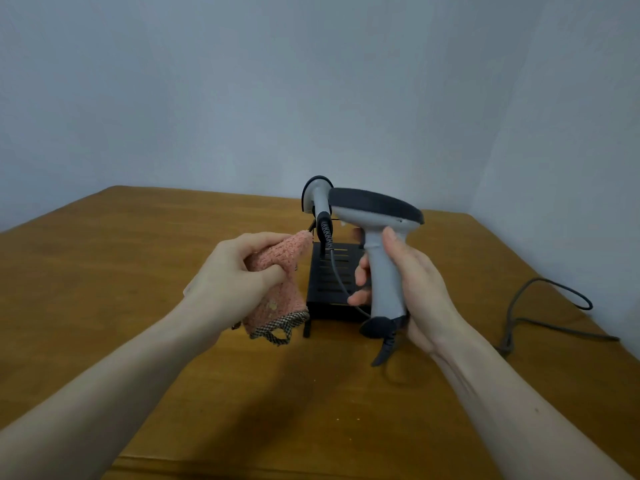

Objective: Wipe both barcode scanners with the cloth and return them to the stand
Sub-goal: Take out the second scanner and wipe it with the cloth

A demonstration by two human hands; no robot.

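I see my right hand (408, 282) clenched round the handle of the grey plastic barcode scanner with the dark head (381, 233), raised before the black slotted stand (332, 271); it looks rigid, light, smooth, best gripped there. My left hand (228, 275) bunches the soft pink cloth (277, 282), apart from it
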